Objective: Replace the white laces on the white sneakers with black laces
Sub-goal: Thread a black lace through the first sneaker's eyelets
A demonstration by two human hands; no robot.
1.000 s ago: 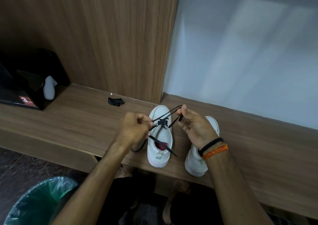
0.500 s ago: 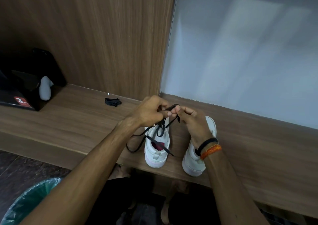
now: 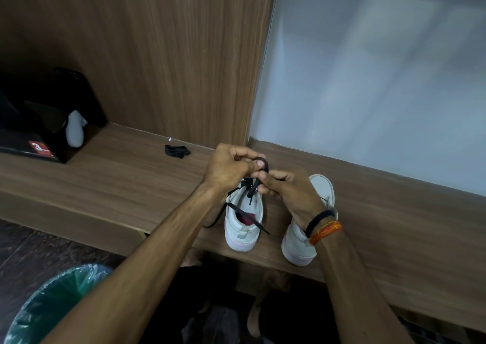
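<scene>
The fingers of the left hand are curled and pinch a small loop of the black lace, which arches over the thumb tip. Touching them from the right, the right hand has its fingers curled too, pinching the same lace just below that loop — the two hands meet knuckle to knuckle. Both sit directly over the front part of the left sneaker, hiding its toe. Beneath the fingers the lace crosses the eyelets; one loose end trails off the shoe's left side onto the bench, another lies slanted across the shoe's opening toward the heel.

The right sneaker stands just beside the first, partly covered by the right wrist, which wears a black band and an orange band. Both heels sit near the bench's front edge.

Farther back, close to the bench's rear edge by the wooden panel, lies a bundled black lace. At the far left end stands a black box. Below the front edge, on the floor — a bin with a green liner.
</scene>
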